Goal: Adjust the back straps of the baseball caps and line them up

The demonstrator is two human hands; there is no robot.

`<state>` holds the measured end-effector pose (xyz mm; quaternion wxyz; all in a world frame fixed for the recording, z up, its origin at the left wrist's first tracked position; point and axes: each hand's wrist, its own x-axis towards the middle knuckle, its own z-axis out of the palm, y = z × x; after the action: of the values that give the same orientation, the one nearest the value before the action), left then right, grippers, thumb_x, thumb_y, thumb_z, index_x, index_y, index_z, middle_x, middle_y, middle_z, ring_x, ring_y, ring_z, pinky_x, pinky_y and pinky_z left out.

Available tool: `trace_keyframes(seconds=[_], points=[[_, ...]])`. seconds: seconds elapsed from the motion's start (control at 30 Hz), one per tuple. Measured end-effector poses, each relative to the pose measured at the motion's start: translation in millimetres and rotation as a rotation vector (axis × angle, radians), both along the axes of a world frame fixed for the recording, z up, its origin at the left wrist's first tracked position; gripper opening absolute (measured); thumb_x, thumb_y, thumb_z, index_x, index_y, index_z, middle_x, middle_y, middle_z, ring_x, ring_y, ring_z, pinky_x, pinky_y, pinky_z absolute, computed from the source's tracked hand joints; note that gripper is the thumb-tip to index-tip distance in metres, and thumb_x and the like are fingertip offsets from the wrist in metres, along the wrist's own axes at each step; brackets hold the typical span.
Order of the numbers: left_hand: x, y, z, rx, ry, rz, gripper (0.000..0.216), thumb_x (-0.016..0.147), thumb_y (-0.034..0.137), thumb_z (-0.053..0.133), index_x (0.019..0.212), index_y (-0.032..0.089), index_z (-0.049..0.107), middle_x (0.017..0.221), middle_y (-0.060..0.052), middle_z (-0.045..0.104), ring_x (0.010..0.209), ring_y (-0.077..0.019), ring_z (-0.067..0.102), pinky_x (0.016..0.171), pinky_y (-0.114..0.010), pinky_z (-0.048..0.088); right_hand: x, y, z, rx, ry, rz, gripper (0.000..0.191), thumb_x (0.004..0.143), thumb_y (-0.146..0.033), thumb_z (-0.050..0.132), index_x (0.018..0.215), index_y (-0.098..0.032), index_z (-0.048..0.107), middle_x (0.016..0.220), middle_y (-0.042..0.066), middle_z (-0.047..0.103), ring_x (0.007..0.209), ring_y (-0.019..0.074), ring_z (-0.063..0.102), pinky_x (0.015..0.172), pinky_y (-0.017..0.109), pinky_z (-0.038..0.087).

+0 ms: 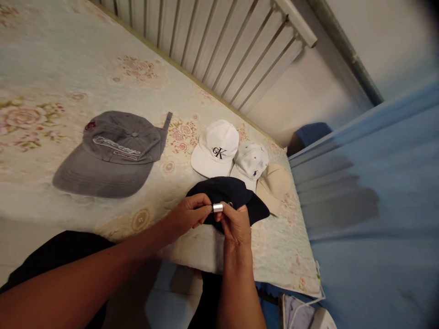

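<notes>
A dark navy cap (226,189) lies near the front edge of the floral bedspread (51,68). Both my hands are closed over it. My left hand (190,212) and my right hand (235,224) pinch its back strap on either side of a small silver buckle (218,208). Behind the navy cap sit a white cap with a black logo (216,148), a second white cap (252,162) and a beige cap (274,185), overlapping in a row. A large grey cap (109,153) lies apart to the left.
A slatted white headboard (222,45) runs along the far side of the bed. A blue wall or curtain (377,205) stands close on the right. Some cloth and a white cord (302,310) lie below the bed's corner.
</notes>
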<state>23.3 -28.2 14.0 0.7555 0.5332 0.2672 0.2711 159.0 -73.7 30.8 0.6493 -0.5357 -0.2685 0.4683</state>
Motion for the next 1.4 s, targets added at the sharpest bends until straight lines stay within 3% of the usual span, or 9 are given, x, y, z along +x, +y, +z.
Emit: trace_keyframes(seconds=[0.5, 0.7, 0.83, 1.17, 1.4], points=[[-3.3, 0.5, 4.5, 0.13, 0.072, -0.022, 0.015, 0.08, 0.028, 0.046, 0.071, 0.018, 0.052, 0.061, 0.004, 0.048, 0.051, -0.0081, 0.038, 0.048, -0.023, 0.028, 3.0, -0.3, -4.7, 0.009, -0.018, -0.041, 0.023, 0.06, -0.014, 0.073, 0.078, -0.016, 0.059, 0.046, -0.006, 0.056, 0.035, 0.0077, 0.049, 0.035, 0.017, 0.04], [-1.2, 1.2, -3.1, 0.084, 0.06, -0.043, 0.017, 0.081, 0.033, 0.048, 0.074, 0.018, 0.05, 0.064, 0.005, 0.049, 0.051, -0.0077, 0.04, 0.049, -0.023, 0.03, 3.0, -0.7, -3.0, -0.014, 0.004, -0.031, 0.028, 0.058, -0.016, 0.075, 0.081, -0.015, 0.059, 0.047, -0.006, 0.055, 0.036, 0.0082, 0.05, 0.035, 0.018, 0.042], [-0.6, 1.6, -2.9, 0.048, 0.054, -0.046, 0.019, 0.081, 0.035, 0.048, 0.072, 0.018, 0.049, 0.063, 0.005, 0.048, 0.049, -0.0076, 0.038, 0.048, -0.023, 0.03, 0.3, -0.5, -1.6, -0.014, -0.004, -0.008, 0.026, 0.059, -0.014, 0.074, 0.08, -0.015, 0.06, 0.047, -0.006, 0.055, 0.037, 0.0084, 0.05, 0.035, 0.018, 0.042], [-6.4, 1.4, 10.5, 0.164, 0.149, -0.024, 0.019, 0.08, 0.028, 0.043, 0.074, 0.018, 0.058, 0.058, 0.005, 0.045, 0.057, -0.0112, 0.041, 0.056, -0.025, 0.032, 3.0, -0.3, -4.1, 0.012, -0.04, -0.039, 0.019, 0.06, -0.014, 0.074, 0.07, -0.015, 0.058, 0.047, -0.006, 0.056, 0.036, 0.0073, 0.05, 0.035, 0.018, 0.042], [-1.5, 3.0, 0.6, 0.013, 0.033, 0.061, 0.015, 0.073, 0.032, 0.057, 0.077, 0.018, 0.054, 0.064, 0.004, 0.054, 0.057, -0.0115, 0.048, 0.059, -0.026, 0.037, 1.9, -0.5, -2.6, -0.004, -0.033, -0.044, 0.021, 0.059, -0.014, 0.075, 0.071, -0.015, 0.058, 0.047, -0.006, 0.056, 0.037, 0.0077, 0.05, 0.035, 0.018, 0.042]])
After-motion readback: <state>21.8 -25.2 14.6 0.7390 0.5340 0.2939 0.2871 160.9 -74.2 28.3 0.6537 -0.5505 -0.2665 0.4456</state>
